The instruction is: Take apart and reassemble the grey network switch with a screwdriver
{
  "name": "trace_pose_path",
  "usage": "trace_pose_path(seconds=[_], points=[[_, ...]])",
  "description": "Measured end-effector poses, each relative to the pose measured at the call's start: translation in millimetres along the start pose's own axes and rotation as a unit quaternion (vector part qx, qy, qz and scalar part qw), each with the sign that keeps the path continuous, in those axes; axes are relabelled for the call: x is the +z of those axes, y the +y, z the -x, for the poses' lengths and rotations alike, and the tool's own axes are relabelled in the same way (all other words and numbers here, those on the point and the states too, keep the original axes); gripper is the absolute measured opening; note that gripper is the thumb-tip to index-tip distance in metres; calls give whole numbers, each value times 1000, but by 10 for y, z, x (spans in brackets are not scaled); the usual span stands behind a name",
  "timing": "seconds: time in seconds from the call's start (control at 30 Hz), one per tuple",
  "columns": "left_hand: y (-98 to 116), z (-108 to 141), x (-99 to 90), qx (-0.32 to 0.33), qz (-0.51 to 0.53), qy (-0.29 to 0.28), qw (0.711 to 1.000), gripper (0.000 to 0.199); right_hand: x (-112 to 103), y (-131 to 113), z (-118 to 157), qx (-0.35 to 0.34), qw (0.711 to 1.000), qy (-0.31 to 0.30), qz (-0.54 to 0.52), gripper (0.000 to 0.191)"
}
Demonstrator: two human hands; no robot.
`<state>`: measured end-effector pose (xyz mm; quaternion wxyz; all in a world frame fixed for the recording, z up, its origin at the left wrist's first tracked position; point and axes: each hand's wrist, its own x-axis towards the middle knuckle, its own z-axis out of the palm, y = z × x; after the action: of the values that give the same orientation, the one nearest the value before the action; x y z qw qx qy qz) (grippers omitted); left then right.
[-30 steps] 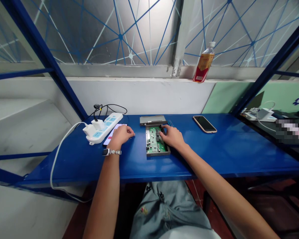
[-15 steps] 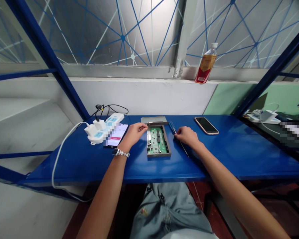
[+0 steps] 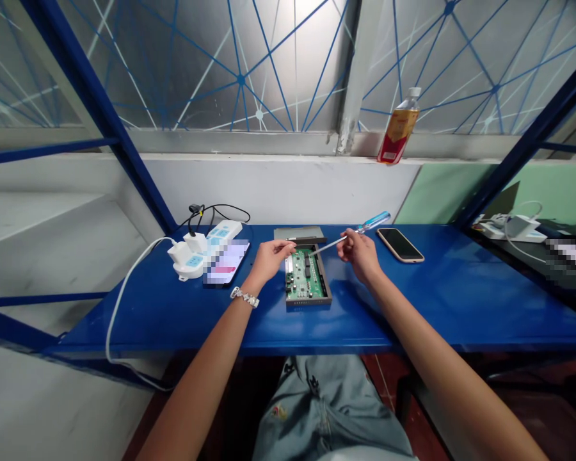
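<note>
A green circuit board (image 3: 299,276) lies in an open dark metal case (image 3: 309,303) on the blue table. My right hand (image 3: 361,255) grips a screwdriver (image 3: 333,242) by its shaft. Its clear blue handle points up to the right, and its tip reaches over the board's upper part; whether it touches cannot be told. My left hand (image 3: 271,258), with a watch band at the wrist, is at the case's upper left corner. Its thumb and fingertips are pinched together, and anything between them is too small to make out. Behind the case lies a flat grey metal cover (image 3: 299,234).
Left of the case are a lit phone (image 3: 226,264) and a white power strip (image 3: 224,230) with plugs and cables. A dark-screened phone (image 3: 400,244) lies to the right. On the ledge behind stands a drink bottle (image 3: 397,131). Blue frame posts flank the table.
My right hand has picked the screwdriver up off the table and swung its tip left over the board. My left hand has moved slightly right, onto the case's corner.
</note>
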<state>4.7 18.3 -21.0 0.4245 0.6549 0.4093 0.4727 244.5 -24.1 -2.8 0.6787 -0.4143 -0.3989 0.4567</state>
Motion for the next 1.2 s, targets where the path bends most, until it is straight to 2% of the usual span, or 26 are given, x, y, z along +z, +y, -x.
trace_pose_path(seconds=[0.17,0.33,0.57,1.0,1.2], points=[[22,24,39,-52,77,32,995,43,110,122,95,-8,998,-12,-63,39],[50,41,78,-64,87,51,993,49,134,146,179,-10,998,-19,-66,36],[58,36,89,-63,73,53,994,50,148,113,200,12,997,-28,-74,31],[58,30,86,-41,115,36,992,48,121,113,185,13,997,-11,-75,31],[80,40,86,-38,96,36,994,47,117,91,184,17,998,-19,-61,31]])
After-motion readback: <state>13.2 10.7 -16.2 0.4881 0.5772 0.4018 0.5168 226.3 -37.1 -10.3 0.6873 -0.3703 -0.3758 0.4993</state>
